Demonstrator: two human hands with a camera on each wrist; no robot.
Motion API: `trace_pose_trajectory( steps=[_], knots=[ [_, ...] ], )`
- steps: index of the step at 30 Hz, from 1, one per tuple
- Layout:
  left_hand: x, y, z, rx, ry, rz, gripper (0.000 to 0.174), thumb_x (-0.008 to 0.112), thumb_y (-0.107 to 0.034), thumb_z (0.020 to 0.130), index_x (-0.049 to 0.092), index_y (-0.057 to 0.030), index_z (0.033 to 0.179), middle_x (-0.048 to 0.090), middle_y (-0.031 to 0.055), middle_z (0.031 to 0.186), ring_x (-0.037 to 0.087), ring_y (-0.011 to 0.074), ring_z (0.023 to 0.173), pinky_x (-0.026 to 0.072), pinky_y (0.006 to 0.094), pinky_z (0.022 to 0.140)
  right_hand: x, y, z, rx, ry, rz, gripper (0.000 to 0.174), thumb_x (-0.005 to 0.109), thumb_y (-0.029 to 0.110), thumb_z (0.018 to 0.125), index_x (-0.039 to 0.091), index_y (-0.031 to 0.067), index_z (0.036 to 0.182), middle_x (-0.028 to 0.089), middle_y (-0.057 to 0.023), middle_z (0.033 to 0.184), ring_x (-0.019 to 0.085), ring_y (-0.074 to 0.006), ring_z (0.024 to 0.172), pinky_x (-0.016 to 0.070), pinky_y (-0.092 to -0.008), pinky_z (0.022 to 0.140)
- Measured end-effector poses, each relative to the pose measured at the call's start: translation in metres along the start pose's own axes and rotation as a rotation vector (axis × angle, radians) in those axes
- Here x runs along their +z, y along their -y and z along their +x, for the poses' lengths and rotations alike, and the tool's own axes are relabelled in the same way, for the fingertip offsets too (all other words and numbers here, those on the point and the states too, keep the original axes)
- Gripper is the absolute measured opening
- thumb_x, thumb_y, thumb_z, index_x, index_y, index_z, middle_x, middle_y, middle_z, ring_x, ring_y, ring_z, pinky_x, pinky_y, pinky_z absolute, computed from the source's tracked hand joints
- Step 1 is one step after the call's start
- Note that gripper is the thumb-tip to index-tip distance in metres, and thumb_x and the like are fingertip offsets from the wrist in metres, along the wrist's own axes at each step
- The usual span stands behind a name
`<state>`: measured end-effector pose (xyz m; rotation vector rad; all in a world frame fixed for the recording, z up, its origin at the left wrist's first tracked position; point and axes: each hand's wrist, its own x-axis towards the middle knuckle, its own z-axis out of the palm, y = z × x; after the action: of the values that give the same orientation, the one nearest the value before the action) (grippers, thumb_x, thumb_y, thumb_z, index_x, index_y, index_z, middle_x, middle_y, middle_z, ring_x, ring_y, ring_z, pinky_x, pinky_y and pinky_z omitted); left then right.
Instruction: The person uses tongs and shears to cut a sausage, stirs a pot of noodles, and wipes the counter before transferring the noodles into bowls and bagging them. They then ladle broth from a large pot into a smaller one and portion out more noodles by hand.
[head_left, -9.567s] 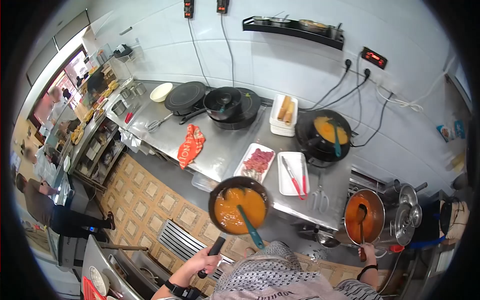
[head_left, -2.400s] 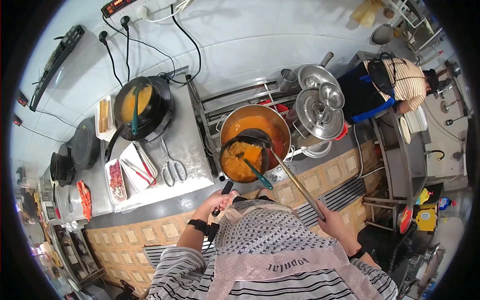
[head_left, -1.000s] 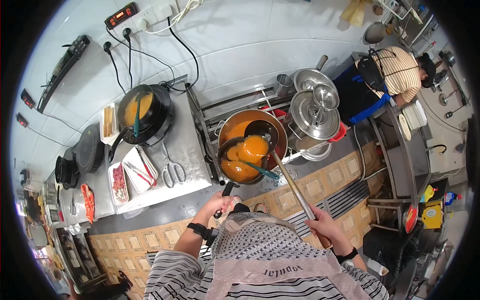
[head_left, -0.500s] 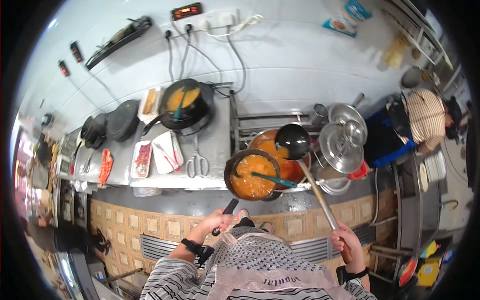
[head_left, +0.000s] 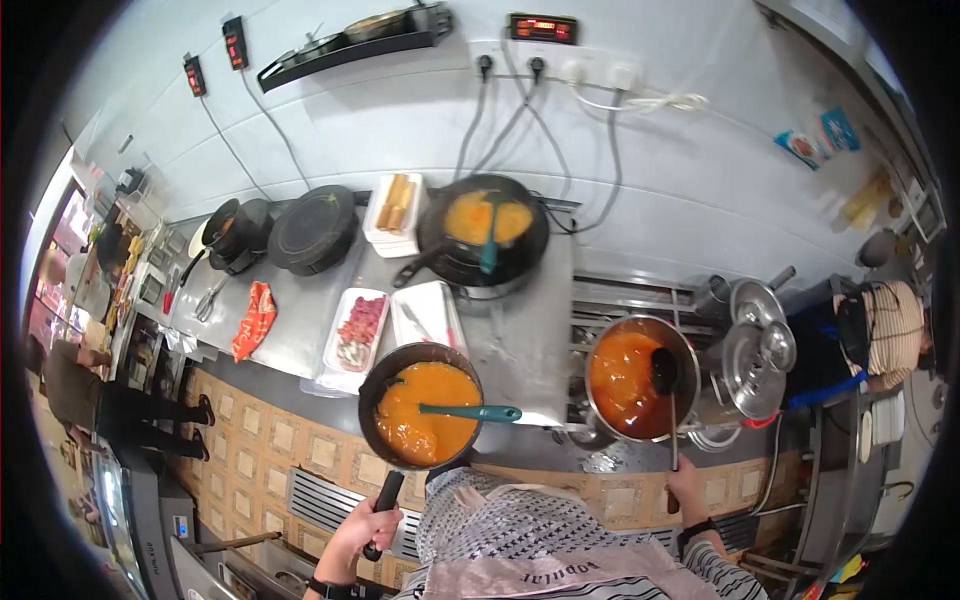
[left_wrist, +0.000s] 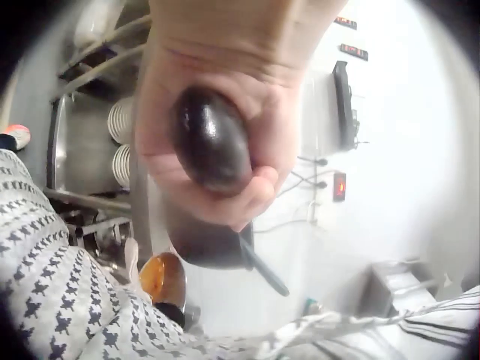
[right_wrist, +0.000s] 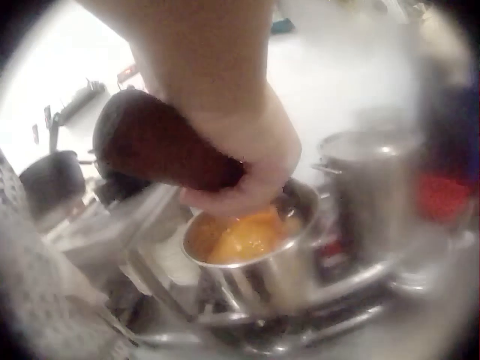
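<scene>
The black pan [head_left: 385, 368] is round and deep, filled with thick orange sauce, a teal spatula [head_left: 470, 411] lying across its rim; it hangs at the front edge of the steel table [head_left: 520, 345], the left hand [head_left: 362, 528] below on its handle; only the left wrist view shows the fingers [left_wrist: 247, 199] wrapped tight round the glossy handle end; the right hand [head_left: 685, 487] grips a ladle [head_left: 664, 372] standing in the steel pot [head_left: 590, 360] of redder sauce; the right wrist view shows its dark grip clenched above the pot's side
</scene>
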<state>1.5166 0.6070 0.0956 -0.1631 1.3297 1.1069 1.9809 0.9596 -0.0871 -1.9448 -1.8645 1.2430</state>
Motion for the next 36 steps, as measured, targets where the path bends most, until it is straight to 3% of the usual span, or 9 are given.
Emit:
trace_pose_trajectory(
  steps=[9, 11, 14, 15, 20, 22, 24, 25, 36],
  knots=[
    [-0.189, -0.167, 0.022, 0.134, -0.175, 0.039, 0.008, 0.055, 0.002, 0.077, 0.048, -0.0014, 0.079, 0.042, 0.0022, 0.049, 0.037, 0.0095, 0.035, 0.0321, 0.0264, 0.033, 0.093, 0.028, 0.064, 0.336, 0.005, -0.028, 0.021, 0.062, 0.007, 0.076, 0.061, -0.0032, 0.094, 0.062, -0.0147, 0.072, 0.061, -0.0237, 0.056, 0.0489, -0.0347, 0.05],
    [-0.225, -0.204, 0.041, 0.186, -0.162, 0.061, 0.008, 0.055, 0.0, 0.077, 0.047, -0.0023, 0.08, 0.041, 0.0018, 0.048, 0.037, 0.0096, 0.034, 0.0322, 0.0258, 0.032, 0.102, -0.041, 0.102, -0.177, -0.017, -0.752, 0.025, 0.06, 0.018, 0.077, 0.062, 0.0011, 0.096, 0.064, -0.0222, 0.088, 0.061, -0.0375, 0.089, 0.0484, -0.0424, 0.073],
    [-0.265, -0.264, 0.072, 0.235, -0.199, 0.122, 0.009, 0.055, -0.004, 0.08, 0.046, -0.0044, 0.08, 0.039, 0.0005, 0.047, 0.036, 0.0092, 0.033, 0.0309, 0.0253, 0.031, 0.109, 0.123, 0.094, -0.281, -0.377, -0.31, 0.032, 0.051, 0.025, 0.089, 0.06, -0.0035, 0.099, 0.064, -0.0212, 0.093, 0.063, -0.0348, 0.086, 0.0473, -0.0405, 0.073],
    [-0.276, -0.281, 0.085, 0.277, -0.154, 0.082, 0.012, 0.056, -0.007, 0.082, 0.045, -0.0057, 0.078, 0.037, -0.0009, 0.047, 0.034, 0.0087, 0.033, 0.0294, 0.0249, 0.03, 0.11, 0.192, 0.094, 0.072, -0.224, 0.11, 0.038, 0.048, 0.029, 0.093, 0.059, -0.0059, 0.103, 0.066, -0.0162, 0.092, 0.063, -0.0262, 0.085, 0.0469, -0.0361, 0.076],
    [-0.318, -0.36, 0.158, 0.37, -0.101, 0.057, 0.014, 0.055, -0.008, 0.084, 0.042, -0.008, 0.079, 0.036, -0.004, 0.051, 0.033, 0.005, 0.035, 0.0279, 0.0216, 0.03, 0.161, 0.467, 0.059, -0.282, -0.111, 0.382, 0.047, 0.052, 0.025, 0.092, 0.043, 0.0051, 0.134, 0.055, -0.0066, 0.115, 0.051, -0.011, 0.093, 0.0398, -0.0219, 0.083],
    [-0.316, -0.386, 0.175, 0.415, -0.148, 0.032, 0.015, 0.055, -0.008, 0.084, 0.041, -0.009, 0.078, 0.036, -0.0048, 0.052, 0.033, 0.0044, 0.035, 0.0273, 0.0212, 0.03, 0.187, 0.512, 0.066, -0.373, -0.069, 0.039, 0.072, 0.069, 0.028, 0.079, 0.035, 0.0066, 0.138, 0.055, -0.015, 0.118, 0.052, -0.0148, 0.097, 0.0424, -0.0253, 0.082],
    [-0.328, -0.407, 0.194, 0.411, -0.098, 0.014, 0.018, 0.056, -0.009, 0.084, 0.04, -0.0101, 0.076, 0.036, -0.0061, 0.053, 0.032, 0.0033, 0.036, 0.0268, 0.0203, 0.032, 0.208, 0.516, 0.088, -0.803, -0.17, -0.361, 0.08, 0.069, 0.024, 0.074, 0.027, 0.0069, 0.14, 0.053, -0.0264, 0.116, 0.058, -0.0377, 0.095, 0.0478, -0.0397, 0.079],
    [-0.337, -0.416, 0.202, 0.413, -0.114, 0.046, 0.019, 0.056, -0.009, 0.084, 0.039, -0.0108, 0.075, 0.036, -0.0065, 0.053, 0.032, 0.003, 0.036, 0.027, 0.0201, 0.032, 0.216, 0.533, 0.082, -0.59, -0.129, -0.487, 0.074, 0.065, 0.02, 0.076, 0.029, 0.0042, 0.138, 0.056, -0.0268, 0.106, 0.057, -0.042, 0.091, 0.0469, -0.0454, 0.079],
    [-0.354, -0.46, 0.222, 0.405, 0.162, -0.016, 0.015, 0.053, -0.023, 0.091, 0.047, -0.0098, 0.089, 0.043, -0.004, 0.063, 0.042, 0.0033, 0.046, 0.0357, 0.0185, 0.038, 0.187, 0.563, 0.064, -0.548, -0.33, -0.979, 0.022, 0.058, 0.018, 0.076, 0.059, 0.0057, 0.095, 0.061, -0.0172, 0.067, 0.063, -0.0305, 0.069, 0.0501, -0.0431, 0.058]
  ],
)
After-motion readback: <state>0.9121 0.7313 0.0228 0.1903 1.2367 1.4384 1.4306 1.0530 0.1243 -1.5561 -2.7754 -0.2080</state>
